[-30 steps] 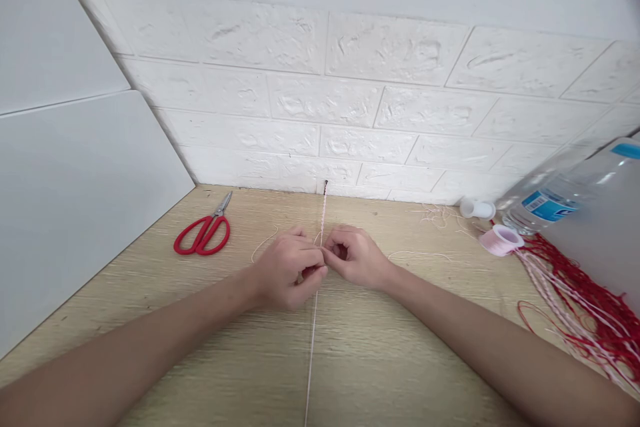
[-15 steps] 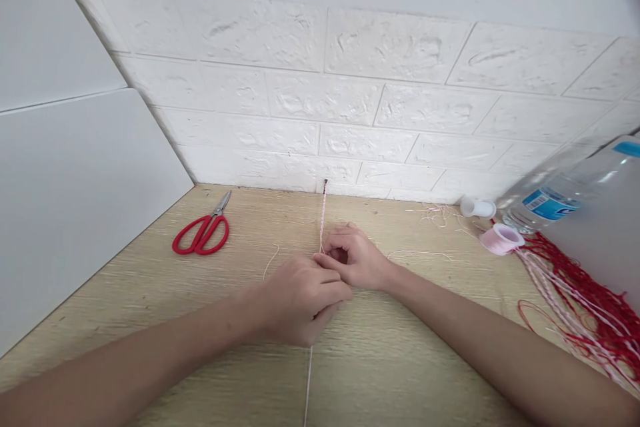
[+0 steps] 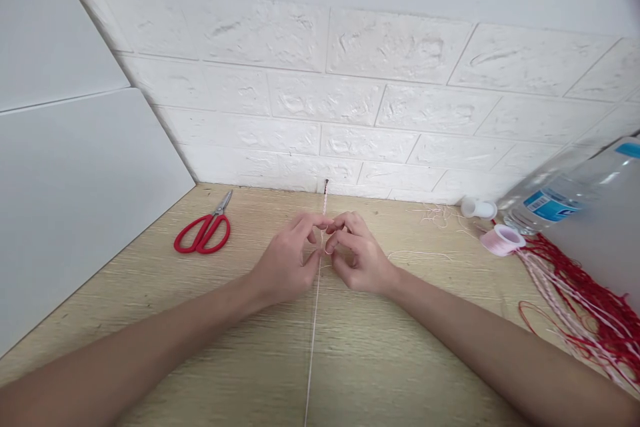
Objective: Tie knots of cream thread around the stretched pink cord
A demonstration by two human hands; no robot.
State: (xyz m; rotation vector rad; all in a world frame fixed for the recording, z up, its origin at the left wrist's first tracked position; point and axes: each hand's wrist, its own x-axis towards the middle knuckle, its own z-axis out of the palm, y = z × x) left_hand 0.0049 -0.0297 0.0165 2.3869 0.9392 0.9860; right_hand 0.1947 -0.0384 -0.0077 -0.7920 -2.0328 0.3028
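Note:
A pale pink cord (image 3: 313, 333) runs taut from a dark fixing at the wall's foot down past the bottom edge. Its far part is a braided pink-and-white length (image 3: 325, 202). My left hand (image 3: 290, 259) is at the left of the cord, index finger stretched across it and thumb apart below. At the right, my right hand (image 3: 361, 253) has its fingers curled in, pinching a thin pale thread (image 3: 327, 251) that loops beside the cord. The fingertips of both hands meet near the braid's lower end, partly hiding it.
Red-handled scissors (image 3: 203, 233) lie at the left. To the right are a white spool (image 3: 479, 208), a pink thread spool (image 3: 501, 240), a water bottle (image 3: 550, 200) and a heap of red cords (image 3: 595, 300) with pink ones. A white brick-pattern wall (image 3: 350, 107) closes the back.
My left hand drew toward me and rightward below the right hand, then went back up beside the cord with its fingers parted. My right hand stayed near the braid's end, its fingers shifting.

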